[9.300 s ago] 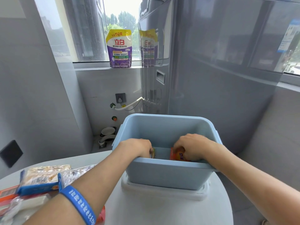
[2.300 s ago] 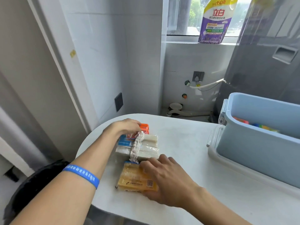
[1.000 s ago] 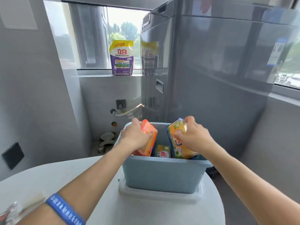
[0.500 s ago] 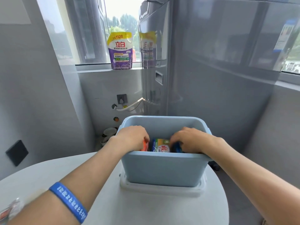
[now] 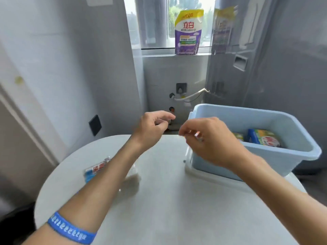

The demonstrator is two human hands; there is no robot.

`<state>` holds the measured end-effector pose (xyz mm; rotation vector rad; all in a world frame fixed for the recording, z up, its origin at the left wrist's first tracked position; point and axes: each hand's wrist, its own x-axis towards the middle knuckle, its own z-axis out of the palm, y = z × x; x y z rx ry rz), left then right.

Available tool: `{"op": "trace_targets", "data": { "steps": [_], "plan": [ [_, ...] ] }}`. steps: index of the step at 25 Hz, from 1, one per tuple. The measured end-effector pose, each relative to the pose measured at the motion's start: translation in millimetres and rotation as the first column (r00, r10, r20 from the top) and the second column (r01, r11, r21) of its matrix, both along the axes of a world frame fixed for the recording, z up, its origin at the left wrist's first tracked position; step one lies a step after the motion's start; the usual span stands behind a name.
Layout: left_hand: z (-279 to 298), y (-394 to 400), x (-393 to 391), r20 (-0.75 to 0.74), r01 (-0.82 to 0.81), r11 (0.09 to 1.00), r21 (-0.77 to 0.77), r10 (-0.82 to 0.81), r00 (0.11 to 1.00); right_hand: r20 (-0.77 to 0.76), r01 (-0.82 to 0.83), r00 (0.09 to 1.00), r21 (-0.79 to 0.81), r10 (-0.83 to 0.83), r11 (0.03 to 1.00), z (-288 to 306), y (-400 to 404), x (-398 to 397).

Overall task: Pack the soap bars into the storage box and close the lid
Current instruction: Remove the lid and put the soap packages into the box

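The light-blue storage box stands open at the right on its white lid, which lies flat on the round white table. Wrapped soap bars lie inside the box. More wrapped soap bars lie on the table at the left, partly hidden behind my left forearm. My left hand hovers above the table's far edge, fingers loosely curled and holding nothing. My right hand hangs in the air by the box's left wall, fingers apart and empty.
A tall grey appliance rises behind the box. A purple and yellow detergent pouch stands on the window sill. A white hose and a wall socket sit on the back wall, and a grey tiled wall closes the left side.
Both hands have left the soap in the box and swung out to the left over the table, empty. My view has turned left, so the box now sits at the right.
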<state>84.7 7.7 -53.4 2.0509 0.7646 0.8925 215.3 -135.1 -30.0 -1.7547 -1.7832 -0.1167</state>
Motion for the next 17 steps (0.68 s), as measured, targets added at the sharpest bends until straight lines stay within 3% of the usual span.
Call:
{"op": "trace_targets", "data": {
  "steps": [3, 5, 7, 9, 10, 11, 12, 13, 15, 17],
  "plan": [
    [-23.4, 18.3, -59.9, -0.119, -0.169, 0.986, -0.003, 0.167, 0.979, 0.091, -0.236, 0.958, -0.299, 0.273, 0.925, -35.2, 30.6, -75.5],
    [-26.2, 34.1, -92.0, -0.106, -0.291, 0.957, 0.024, 0.291, 0.951, 0.169, -0.213, 0.937, -0.417, 0.306, 0.883, -62.0, 55.9, -112.3],
    [-30.7, 51.1, -120.1, -0.197, -0.37, 0.925, 0.083, 0.38, 0.904, 0.199, -0.07, 0.963, -0.463, 0.181, 0.884, -83.8, 78.8, -135.2],
    [-43.4, 64.2, -145.4, -0.543, -0.28, 0.957, 0.082, 0.278, 0.792, 0.067, 0.142, 0.99, -0.543, -0.126, 0.828, -98.5, 93.7, -147.0],
    [-51.7, 65.7, -150.9, -0.721, -0.192, 0.981, 0.022, 0.149, 0.677, -0.031, 0.205, 0.961, -0.582, -0.273, 0.787, -103.6, 94.2, -147.5],
    [-58.6, 67.0, -154.5, -0.813, -0.136, 0.989, -0.054, 0.036, 0.581, -0.149, 0.202, 0.919, -0.617, -0.366, 0.761, -108.6, 92.8, -146.3],
    [-64.2, 68.8, -157.4, -0.828, -0.133, 0.983, -0.127, -0.032, 0.56, -0.302, 0.137, 0.858, -0.645, -0.416, 0.751, -113.3, 90.2, -143.6],
    [-68.1, 69.8, -158.8, -0.795, -0.16, 0.966, -0.201, -0.066, 0.602, -0.478, 0.027, 0.759, -0.655, -0.442, 0.755, -116.2, 86.2, -138.8],
    [-73.6, 68.5, -161.0, -0.659, -0.199, 0.888, -0.414, -0.142, 0.739, -0.743, -0.193, 0.477, -0.611, -0.471, 0.768, -119.6, 77.5, -130.6],
    [-79.3, 63.0, -159.1, -0.479, -0.161, 0.76, -0.63, -0.216, 0.851, -0.824, -0.299, 0.284, -0.562, -0.491, 0.771, -120.0, 73.3, -124.0]
  ]
}}
